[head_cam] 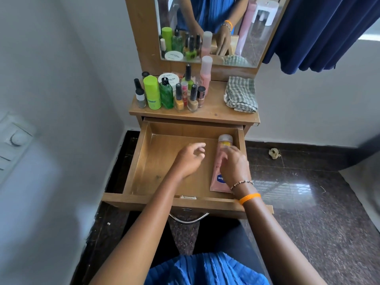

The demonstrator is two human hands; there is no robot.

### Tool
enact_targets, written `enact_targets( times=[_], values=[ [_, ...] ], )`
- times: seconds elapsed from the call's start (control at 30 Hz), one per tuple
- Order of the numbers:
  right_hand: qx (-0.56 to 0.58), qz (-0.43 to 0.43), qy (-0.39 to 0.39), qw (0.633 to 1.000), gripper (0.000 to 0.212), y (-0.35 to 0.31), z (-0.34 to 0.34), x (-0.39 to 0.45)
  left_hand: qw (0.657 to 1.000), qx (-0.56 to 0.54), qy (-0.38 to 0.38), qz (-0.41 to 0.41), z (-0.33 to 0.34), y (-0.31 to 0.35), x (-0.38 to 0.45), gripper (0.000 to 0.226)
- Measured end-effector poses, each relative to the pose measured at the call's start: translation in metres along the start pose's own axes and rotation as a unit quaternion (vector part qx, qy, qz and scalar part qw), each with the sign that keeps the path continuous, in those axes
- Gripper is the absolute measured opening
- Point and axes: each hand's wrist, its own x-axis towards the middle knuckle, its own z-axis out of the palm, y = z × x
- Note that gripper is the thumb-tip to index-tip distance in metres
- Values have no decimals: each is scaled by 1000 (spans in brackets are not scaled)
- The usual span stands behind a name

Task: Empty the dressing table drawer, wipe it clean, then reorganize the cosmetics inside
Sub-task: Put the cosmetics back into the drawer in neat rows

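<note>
Both hands are reaching into the drawer (pixel 144 161): right hand (pixel 234 163) is pressing fingers on the pink tube (pixel 219 171) lying along its right wall, left hand (pixel 190 157) is hovering loosely spread, empty.

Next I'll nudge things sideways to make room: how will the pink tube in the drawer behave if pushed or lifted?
The pink tube lies flat along the drawer right wall, so it should slide, not roll. Its soft body probably flexes when lifted. The round cap end looks heavier and may droop.
</note>
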Motion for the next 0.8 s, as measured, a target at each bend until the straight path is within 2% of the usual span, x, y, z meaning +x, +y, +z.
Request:
enact_targets(
  times=[0.13, 0.27, 0.33, 0.43, 0.57, 0.73, 0.8],
  values=[
    [69, -38, 85, 993, 26, -31, -18, 41, 994, -39, 97, 20, -36, 19, 0, 29],
    [68, -103, 152, 981, 32, -72, -38, 92, 982, -88, 165, 42, -63, 39, 1, 22],
    [51, -138, 162, 976, 43, -89, -45, 117, 978, -111, 172, 45, -68, 45, 0, 22],
    [6, -186, 111, 976, 55, -103, -48, 150, 975, -136, 171, 46, -67, 47, -1, 21],
    [-55, -190, 57, 979, 48, -103, -45, 176, 978, -139, 150, 36, -58, 44, -1, 20],
    [-36, -199, 158, 967, 23, -83, -43, 178, 981, -133, 140, 34, -51, 39, -2, 20],
    [-39, -205, 185, 960, 24, -67, -48, 166, 983, -115, 143, 31, -48, 35, -2, 19]
  ],
)
